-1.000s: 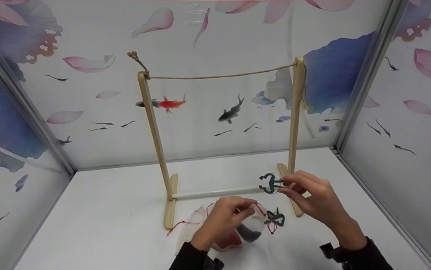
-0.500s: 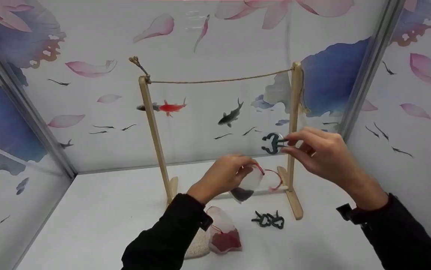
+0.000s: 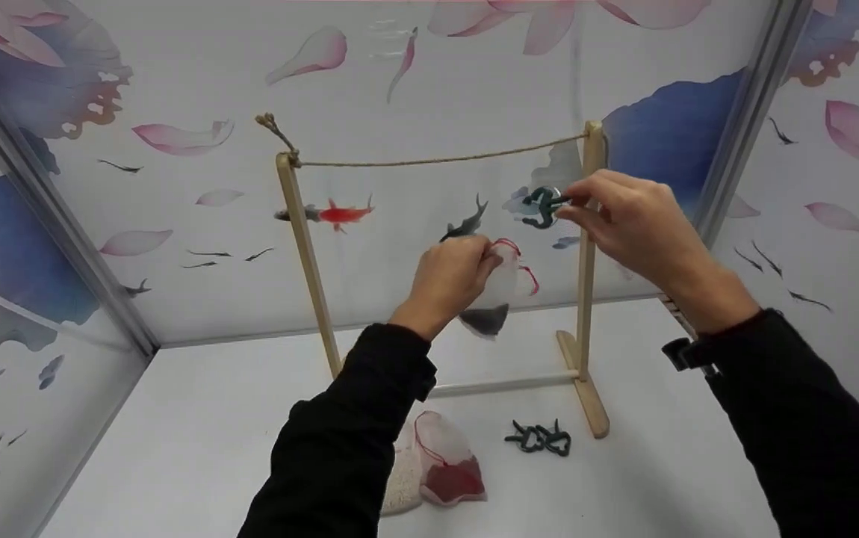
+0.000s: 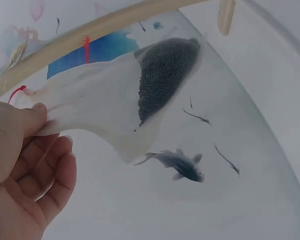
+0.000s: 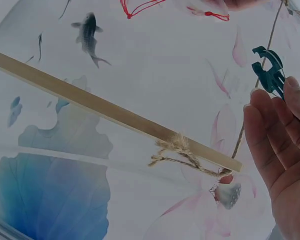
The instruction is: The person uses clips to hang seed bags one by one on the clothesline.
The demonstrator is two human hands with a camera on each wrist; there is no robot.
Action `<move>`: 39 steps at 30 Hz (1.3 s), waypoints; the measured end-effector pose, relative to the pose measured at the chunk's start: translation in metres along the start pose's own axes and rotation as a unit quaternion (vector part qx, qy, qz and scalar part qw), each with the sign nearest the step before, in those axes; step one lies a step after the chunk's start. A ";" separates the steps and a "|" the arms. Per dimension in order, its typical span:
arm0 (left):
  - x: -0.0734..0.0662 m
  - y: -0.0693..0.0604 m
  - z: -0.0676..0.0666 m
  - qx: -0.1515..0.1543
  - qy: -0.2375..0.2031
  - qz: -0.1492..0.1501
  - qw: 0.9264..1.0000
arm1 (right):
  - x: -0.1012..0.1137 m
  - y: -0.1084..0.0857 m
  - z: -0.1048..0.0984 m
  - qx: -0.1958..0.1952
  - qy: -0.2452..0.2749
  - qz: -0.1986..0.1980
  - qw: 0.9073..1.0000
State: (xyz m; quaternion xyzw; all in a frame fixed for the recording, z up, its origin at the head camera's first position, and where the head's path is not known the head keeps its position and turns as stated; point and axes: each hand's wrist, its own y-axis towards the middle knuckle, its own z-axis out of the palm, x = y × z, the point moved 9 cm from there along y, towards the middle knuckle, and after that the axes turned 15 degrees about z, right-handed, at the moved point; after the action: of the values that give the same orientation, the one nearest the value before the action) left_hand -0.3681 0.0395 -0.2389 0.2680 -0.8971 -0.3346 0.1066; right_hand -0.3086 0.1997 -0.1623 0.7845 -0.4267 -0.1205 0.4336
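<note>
My left hand (image 3: 453,280) pinches the top of a sheer white pouch (image 4: 100,95) with dark contents at its bottom and red drawstrings; the pouch hangs below the rope (image 3: 429,161) in the head view. My right hand (image 3: 650,235) holds a dark green clip (image 3: 544,207) by its handles, just left of the right wooden post (image 3: 588,299). In the right wrist view the clip (image 5: 271,72) points away from the fingertips of the right hand (image 5: 285,135). Neither the pouch nor the clip touches the rope in the head view.
On the white table (image 3: 205,433) lie two dark clips (image 3: 538,438), a pouch with red contents (image 3: 453,478) and a beige pouch (image 3: 402,486), partly behind my left sleeve. A white bar (image 3: 504,384) joins the stand's feet; the left post (image 3: 308,261) stands beyond the left arm.
Both hands have risen from near the table toward the rope, the left carrying the dark-filled pouch and the right the green clip. The other pouches and two clips have stayed on the table.
</note>
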 end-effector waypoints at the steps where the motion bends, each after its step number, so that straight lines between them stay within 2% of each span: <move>1: 0.002 0.004 -0.002 0.000 0.009 -0.008 1.000 | 0.000 0.005 -0.002 -0.001 -0.001 0.005 1.000; 4: 0.007 0.013 -0.007 -0.001 0.024 -0.029 0.999 | 0.000 0.019 -0.009 -0.009 -0.005 0.020 1.000; 7: 0.011 0.019 -0.011 -0.010 0.014 -0.044 0.999 | 0.002 0.032 -0.014 -0.011 -0.010 0.032 0.999; 10: 0.016 0.023 -0.012 -0.024 -0.031 -0.069 0.997 | 0.003 0.044 -0.016 -0.003 -0.022 0.045 0.999; 14: 0.024 0.024 -0.013 -0.060 -0.097 -0.114 0.987 | -0.002 0.056 -0.015 0.018 -0.032 0.072 0.997; 16: 0.028 0.025 -0.015 -0.085 -0.110 -0.127 0.982 | -0.004 0.060 -0.014 0.025 -0.037 0.086 0.995; 20: 0.032 0.031 -0.019 -0.116 -0.094 -0.133 0.980 | -0.008 0.065 -0.013 0.040 -0.047 0.100 0.993; 28: 0.037 0.039 -0.018 -0.113 -0.053 -0.150 0.981 | -0.012 0.065 -0.004 0.081 -0.061 0.117 0.988; 35: 0.033 0.047 -0.017 -0.123 -0.061 -0.156 0.978 | -0.011 0.069 -0.005 0.085 -0.085 0.113 0.986; 39: 0.031 0.051 -0.016 -0.129 -0.063 -0.158 0.977 | -0.011 0.070 -0.002 0.104 -0.098 0.112 0.983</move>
State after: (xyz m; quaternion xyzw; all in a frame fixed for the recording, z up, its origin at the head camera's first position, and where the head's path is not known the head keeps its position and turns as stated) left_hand -0.4094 0.0462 -0.1930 0.3690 -0.7974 -0.4765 0.0297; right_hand -0.3537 0.1914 -0.1085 0.7571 -0.5621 -0.1029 0.3167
